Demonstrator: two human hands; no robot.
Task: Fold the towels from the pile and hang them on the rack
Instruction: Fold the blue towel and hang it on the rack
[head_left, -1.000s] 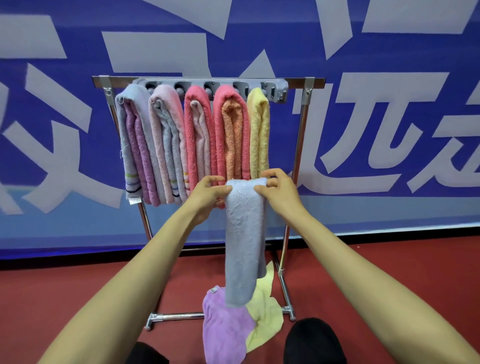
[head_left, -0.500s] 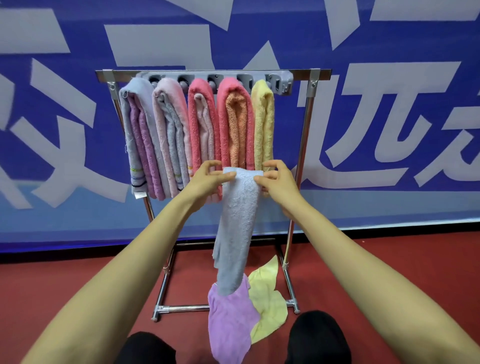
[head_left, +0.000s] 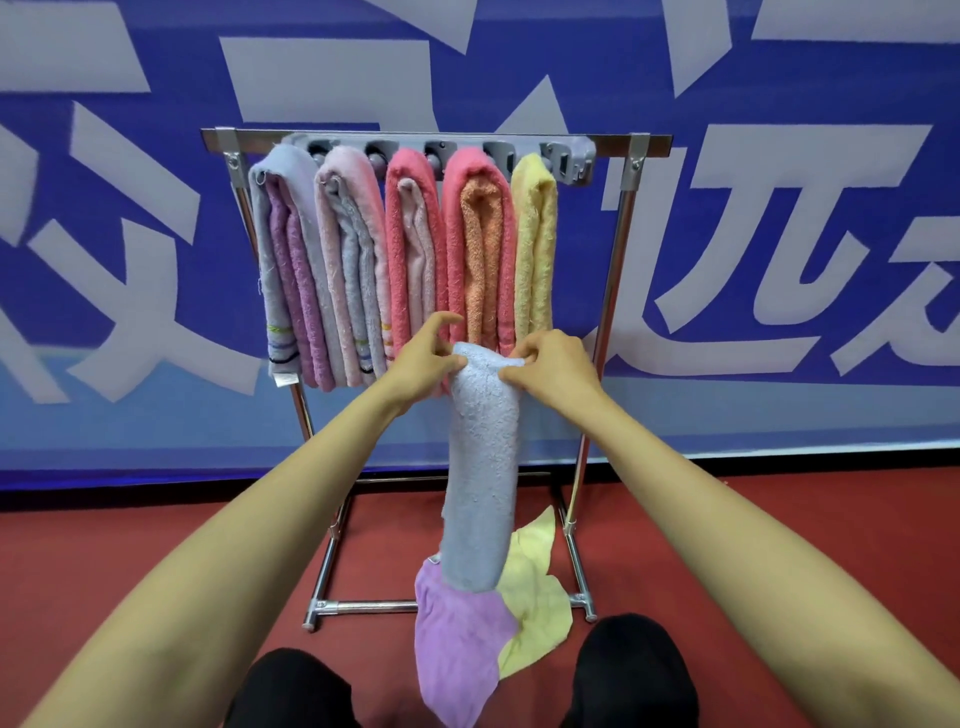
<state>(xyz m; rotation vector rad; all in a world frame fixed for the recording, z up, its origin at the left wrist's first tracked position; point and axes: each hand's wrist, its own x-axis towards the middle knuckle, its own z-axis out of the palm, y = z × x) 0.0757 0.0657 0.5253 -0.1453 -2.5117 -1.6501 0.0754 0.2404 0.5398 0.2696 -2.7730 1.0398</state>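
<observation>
Done: five folded bundles (head_left: 410, 249) hang on the rack (head_left: 623, 145).
In hand: my left grip (head_left: 421, 358) and right grip (head_left: 556, 371) pinch the blue towel (head_left: 483, 467) by its top, in front of the rack.
Left: purple towel (head_left: 457, 639) and yellow towel (head_left: 535, 603), on the floor.

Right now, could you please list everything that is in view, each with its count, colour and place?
towel rack: 1, chrome, grey holder bar, before the banner
hung towel bundles: 5, lavender-grey, pale pink, coral, coral around orange, yellow, along the rack
light blue towel: 1, light blue, folded, hangs from both hands
purple towel: 1, purple, on the floor
yellow towel: 1, yellow, on the floor beside it
banner: 1, blue with pale characters, behind
floor: red
knees: 2, black, bottom edge
left hand: pinches the towel's top
right hand: grips the towel's top
</observation>
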